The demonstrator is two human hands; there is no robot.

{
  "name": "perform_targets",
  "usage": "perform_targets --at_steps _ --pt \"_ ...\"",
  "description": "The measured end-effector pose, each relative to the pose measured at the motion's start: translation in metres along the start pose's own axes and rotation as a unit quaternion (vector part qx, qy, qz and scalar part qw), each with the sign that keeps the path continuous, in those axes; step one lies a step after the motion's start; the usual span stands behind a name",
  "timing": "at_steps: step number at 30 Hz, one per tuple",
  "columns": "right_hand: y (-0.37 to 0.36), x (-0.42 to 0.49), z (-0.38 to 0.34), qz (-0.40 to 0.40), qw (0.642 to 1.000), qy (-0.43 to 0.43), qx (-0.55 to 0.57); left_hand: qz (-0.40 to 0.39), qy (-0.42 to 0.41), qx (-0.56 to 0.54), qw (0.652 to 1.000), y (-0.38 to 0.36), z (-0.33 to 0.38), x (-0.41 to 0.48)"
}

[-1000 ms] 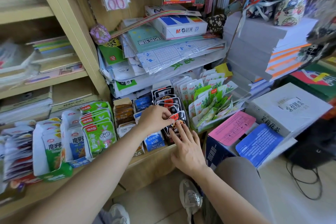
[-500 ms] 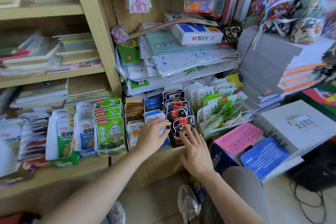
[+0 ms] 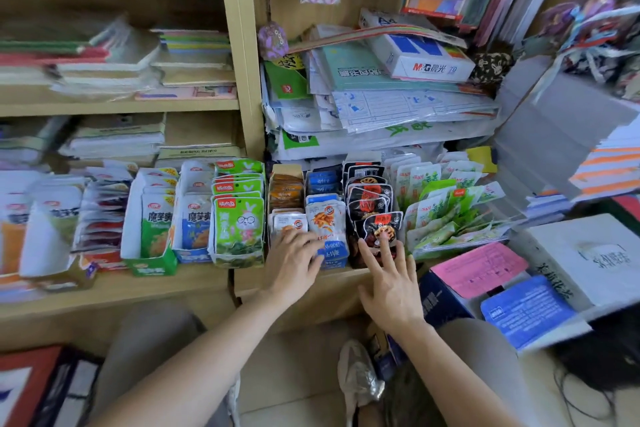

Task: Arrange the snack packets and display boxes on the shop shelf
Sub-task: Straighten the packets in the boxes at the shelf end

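Left hand [image 3: 294, 258] lies flat, gripping nothing, against the white-and-blue snack packets [image 3: 327, 224], while the right hand [image 3: 388, 282] spreads open-fingered touching the black packets [image 3: 377, 224].

Both bare forearms reach up and forward from the lower edge of the view, converging toward the middle. The left hand [image 3: 294, 262] lies palm down, wrist straight, its fingers [image 3: 313, 246] bent and held close together, the tips pressed down ahead of the knuckles. The right hand [image 3: 393, 291] is also palm down but flatter, its fingers [image 3: 384, 250] spread and stretched forward, the thumb angled out toward the left hand. The two hands sit side by side, near but apart.
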State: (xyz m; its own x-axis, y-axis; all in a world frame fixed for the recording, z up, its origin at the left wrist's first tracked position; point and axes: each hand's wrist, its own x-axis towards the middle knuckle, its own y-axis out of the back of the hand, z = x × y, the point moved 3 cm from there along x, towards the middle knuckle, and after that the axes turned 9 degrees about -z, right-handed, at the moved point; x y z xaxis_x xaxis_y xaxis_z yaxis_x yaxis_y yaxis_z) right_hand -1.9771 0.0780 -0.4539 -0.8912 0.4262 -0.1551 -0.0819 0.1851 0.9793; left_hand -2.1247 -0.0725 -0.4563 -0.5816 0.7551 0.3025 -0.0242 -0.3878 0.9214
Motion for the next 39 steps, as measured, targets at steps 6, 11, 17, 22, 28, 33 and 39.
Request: perform_targets --at_steps 6,11,17,22,28,33,39 --pt "-0.008 -0.004 -0.013 0.024 1.000 -0.006 0.000 -0.039 0.029 0.029 0.998 0.025 -0.004 0.045" --pt "-0.006 -0.004 -0.006 0.011 1.000 0.001 0.002 -0.119 0.005 0.072 0.990 0.008 0.001 0.065" --pt "-0.007 -0.006 -0.006 0.012 1.000 0.010 0.015 -0.120 -0.063 0.076 0.988 0.006 -0.003 0.068" --pt "-0.011 -0.005 -0.008 0.022 0.999 0.005 0.036 -0.115 -0.103 0.101 0.983 -0.003 -0.012 0.054" --pt "-0.010 -0.007 -0.007 0.026 0.999 0.010 0.045 -0.149 -0.098 0.116 0.977 -0.001 -0.014 0.051" --pt "-0.008 -0.008 -0.006 0.016 0.998 0.013 0.051 -0.051 -0.101 0.066 0.991 0.024 -0.011 0.045" --pt "-0.008 -0.007 -0.005 0.018 0.997 0.013 0.069 -0.106 -0.090 0.055 0.989 0.014 -0.002 0.014"
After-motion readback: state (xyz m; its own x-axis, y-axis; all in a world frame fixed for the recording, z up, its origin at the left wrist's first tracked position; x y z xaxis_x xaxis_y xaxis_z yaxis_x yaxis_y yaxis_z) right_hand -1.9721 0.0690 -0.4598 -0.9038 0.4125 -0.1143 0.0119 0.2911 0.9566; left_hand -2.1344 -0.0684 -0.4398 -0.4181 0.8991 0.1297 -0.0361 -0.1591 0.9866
